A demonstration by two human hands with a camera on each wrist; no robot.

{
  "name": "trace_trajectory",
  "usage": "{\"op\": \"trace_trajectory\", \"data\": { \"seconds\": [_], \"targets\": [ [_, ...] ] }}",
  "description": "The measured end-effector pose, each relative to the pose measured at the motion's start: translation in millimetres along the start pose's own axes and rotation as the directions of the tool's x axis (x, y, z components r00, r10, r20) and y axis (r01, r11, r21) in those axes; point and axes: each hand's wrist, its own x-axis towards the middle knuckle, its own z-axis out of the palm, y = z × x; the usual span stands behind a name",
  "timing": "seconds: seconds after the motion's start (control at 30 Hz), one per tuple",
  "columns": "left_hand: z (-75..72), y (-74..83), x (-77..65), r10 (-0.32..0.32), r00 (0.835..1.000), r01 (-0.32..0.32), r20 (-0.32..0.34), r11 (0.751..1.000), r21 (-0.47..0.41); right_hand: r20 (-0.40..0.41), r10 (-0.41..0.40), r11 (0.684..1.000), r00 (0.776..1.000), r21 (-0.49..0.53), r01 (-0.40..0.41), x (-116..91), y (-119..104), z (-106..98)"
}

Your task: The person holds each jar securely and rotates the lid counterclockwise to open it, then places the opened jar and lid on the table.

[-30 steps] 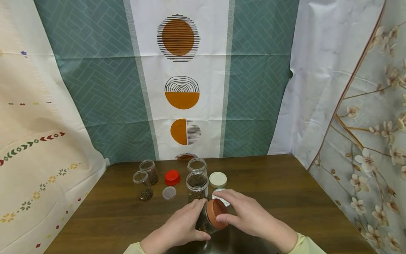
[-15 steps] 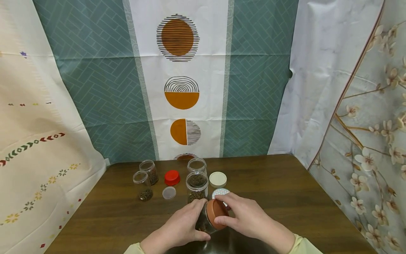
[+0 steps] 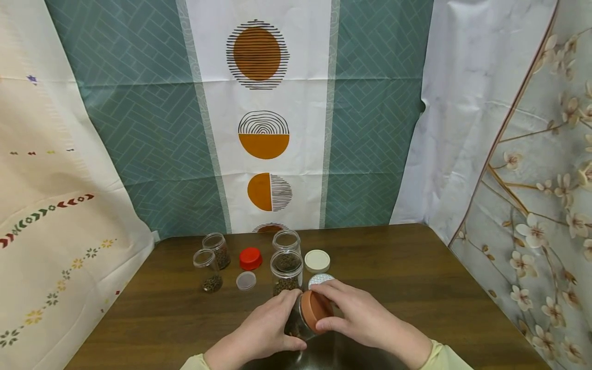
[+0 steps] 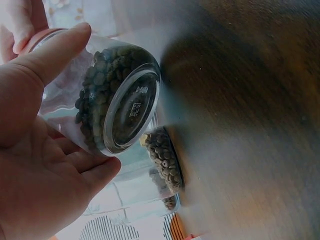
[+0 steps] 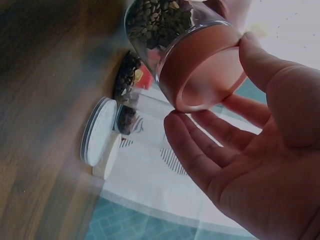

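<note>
A clear jar [image 4: 85, 102] partly filled with dark seeds is tilted above the table, its mouth end toward the right. My left hand [image 3: 265, 324] grips the jar's body, thumb on one side and fingers around the other. An orange-brown lid [image 5: 200, 67] sits on the jar's mouth. My right hand [image 3: 353, 313] holds this lid by its rim between thumb and fingertips. Just beyond the hands stands an uncapped jar of seeds [image 3: 287, 275]. A white-faced lid [image 5: 100, 132] lies on the table beside it, partly hidden by my right hand in the head view.
Behind the near jar stands another open jar [image 3: 287, 240]. A cream lid [image 3: 317, 261] lies to its right. Further left are two smaller open jars, one [image 3: 208, 272] nearer and one [image 3: 218, 249] behind, plus a red cap [image 3: 251, 258] and a translucent lid [image 3: 246, 280].
My right hand's fingers have shifted slightly around the orange-brown lid, now closer in on its rim. The left hand and the jar stay in nearly the same place.
</note>
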Motion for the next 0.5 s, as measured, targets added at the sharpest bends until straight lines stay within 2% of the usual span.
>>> {"op": "trace_trajectory", "data": {
  "seconds": [0.23, 0.5],
  "targets": [
    [1.4, -0.4, -0.3, 0.006, 1.0, -0.006, -0.005, 1.0, 0.02, -0.001, -0.07, 0.997, 0.998, 0.017, 0.07, -1.5, 0.9, -1.4],
    [1.1, 0.2, 0.6, -0.001, 1.0, 0.001, 0.006, 1.0, 0.018, 0.011, -0.111, 0.994, 0.994, 0.024, 0.11, -2.8, 1.5, -3.3]
  ]
}}
